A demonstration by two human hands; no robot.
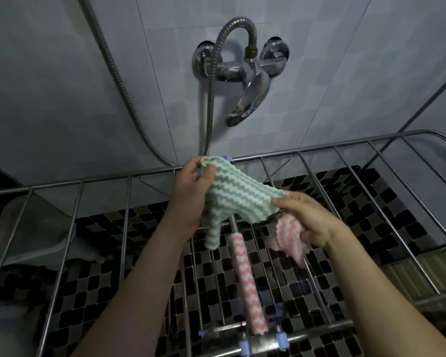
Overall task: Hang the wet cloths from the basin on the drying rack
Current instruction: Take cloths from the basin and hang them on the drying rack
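Near, 1 pink cloth (245,284) is draped along a bar of the drying rack (307,325); beyond, the green cloth (240,199) is gripped over the bars by the left hand (191,194) and pinched by the right hand (312,222), from whose divided grip a bunched pink cloth (286,235) could be dropped through.

A chrome mixer tap (240,70) is fixed to the pale tiled wall (62,73), its long spout angled downward. A ribbed metal shower hose (211,104) rises from the tap's top fitting, arches over and drops straight down the wall. Another stretch of hose sweeps in a curve from the upper left. The floor (100,279) below is a mosaic of small black, brown and grey squares, with a drain grate (276,275) set into it
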